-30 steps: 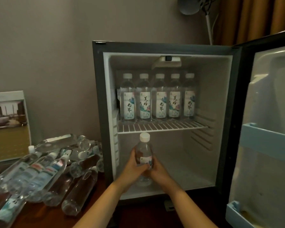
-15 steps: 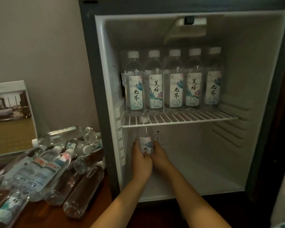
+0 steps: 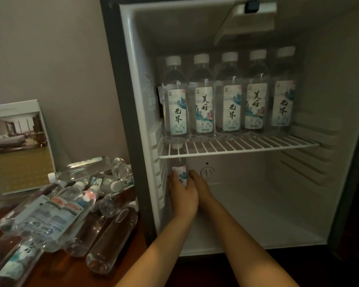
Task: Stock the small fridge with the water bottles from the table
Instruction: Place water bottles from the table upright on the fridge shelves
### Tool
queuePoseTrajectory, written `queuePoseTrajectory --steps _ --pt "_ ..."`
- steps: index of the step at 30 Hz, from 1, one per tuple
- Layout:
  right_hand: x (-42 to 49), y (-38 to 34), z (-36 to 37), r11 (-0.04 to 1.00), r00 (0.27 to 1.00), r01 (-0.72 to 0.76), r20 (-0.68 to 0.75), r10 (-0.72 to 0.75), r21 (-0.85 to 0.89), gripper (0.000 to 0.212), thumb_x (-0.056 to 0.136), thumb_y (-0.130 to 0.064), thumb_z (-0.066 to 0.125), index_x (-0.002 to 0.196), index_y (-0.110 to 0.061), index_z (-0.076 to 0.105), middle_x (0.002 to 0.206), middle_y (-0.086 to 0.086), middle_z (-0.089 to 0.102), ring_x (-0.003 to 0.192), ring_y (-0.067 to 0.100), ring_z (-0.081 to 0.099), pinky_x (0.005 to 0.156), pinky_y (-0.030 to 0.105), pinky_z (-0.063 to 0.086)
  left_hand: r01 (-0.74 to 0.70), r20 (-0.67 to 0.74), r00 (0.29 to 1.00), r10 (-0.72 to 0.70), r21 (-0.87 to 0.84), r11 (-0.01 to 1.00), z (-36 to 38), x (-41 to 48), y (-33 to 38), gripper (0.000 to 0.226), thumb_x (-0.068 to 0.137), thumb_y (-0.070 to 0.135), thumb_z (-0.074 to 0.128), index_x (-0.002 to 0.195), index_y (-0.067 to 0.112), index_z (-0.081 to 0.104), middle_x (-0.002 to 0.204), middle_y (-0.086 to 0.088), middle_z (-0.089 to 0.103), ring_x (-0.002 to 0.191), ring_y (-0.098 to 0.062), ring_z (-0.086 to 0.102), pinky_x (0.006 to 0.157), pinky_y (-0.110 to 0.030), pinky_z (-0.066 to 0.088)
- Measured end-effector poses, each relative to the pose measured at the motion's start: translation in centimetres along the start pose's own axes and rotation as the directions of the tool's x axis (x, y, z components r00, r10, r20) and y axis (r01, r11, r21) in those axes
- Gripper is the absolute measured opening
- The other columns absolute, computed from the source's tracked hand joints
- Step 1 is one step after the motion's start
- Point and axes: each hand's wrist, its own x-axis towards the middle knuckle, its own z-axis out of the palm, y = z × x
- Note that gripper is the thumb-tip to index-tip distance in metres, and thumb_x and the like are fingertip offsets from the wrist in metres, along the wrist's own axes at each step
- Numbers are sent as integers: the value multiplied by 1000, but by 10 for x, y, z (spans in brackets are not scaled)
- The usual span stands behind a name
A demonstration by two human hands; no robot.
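Roughly a dozen loose bottles (image 3: 66,208) lie heaped on the table (image 3: 56,272), not yet stocked, as a person's left hand (image 3: 182,195) and right hand (image 3: 201,187) both wrap around one upright bottle (image 3: 179,170) at the back left of the fridge (image 3: 129,121) floor, just under the wire shelf (image 3: 236,148). A row (image 3: 229,96) of five already fills that shelf behind, so the job looks less than half done
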Motion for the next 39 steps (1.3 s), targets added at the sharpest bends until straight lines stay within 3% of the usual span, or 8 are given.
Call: queuePoseTrajectory --steps 12,17,21,24,26,29,34,39 --pt "-10 -14 -4 998 996 -61 66 62 -16 33 93 -18 53 122 -3 52 125 18 58 116 31 55 102 40 42 16 40 999 -20 91 996 -4 -3 -1 52 90 19 50 140 10 37 141 -13 44 131 -27 41 109 -44 35" --pt "-31 -14 -15 951 980 -201 54 194 233 56 82 4 62 133 0 40 120 10 52 114 23 51 103 40 42 -84 252 964 82 -1 996 -42 -49 11 49 91 8 51 138 18 41 133 4 47 124 -11 44 102 -24 37" --pt "-57 -7 -26 934 950 -278 -81 302 225 45 79 -4 69 120 -2 51 114 18 59 104 30 60 90 36 48 -187 383 905 187 -37 982 -86 -87 18 32 91 5 51 103 34 54 112 19 55 108 3 49 96 -16 37" --pt "-87 -20 -30 911 947 -282 -67 315 300 6 87 -9 62 89 -4 61 91 18 66 71 22 63 67 30 52 -264 306 912 272 -70 962 -124 -102 8 30 90 3 54 90 32 63 95 11 67 95 -2 61 86 -19 49" --pt "-113 -38 -29 886 961 -266 31 275 381 14 91 -10 56 78 -8 59 77 13 65 60 16 62 58 22 51 -329 188 924 332 -52 943 -151 -104 -3 26 90 4 54 87 26 66 89 7 68 90 -4 63 79 -26 51" --pt "-153 -71 -23 890 947 -279 255 194 360 17 93 -15 54 79 -10 61 72 9 67 66 18 66 66 27 55 -377 -26 923 384 129 917 -184 -88 -21 18 90 4 54 91 20 64 93 4 63 90 -4 59 80 -28 49" --pt "-181 -98 19 947 766 -289 628 140 141 16 96 -24 50 93 -17 63 82 0 68 72 10 66 70 20 53 -58 34 998 48 612 789 -209 -42 -58 40 90 27 56 125 8 49 128 -16 47 120 -34 45 100 -40 37" --pt "-184 -98 73 934 782 -358 545 303 -6 36 98 -27 44 132 -15 46 103 1 60 86 10 60 79 24 48 -72 199 976 -86 673 736 -219 -47 -76 61 85 34 61 136 23 31 133 -12 39 118 -34 50 90 -39 44"
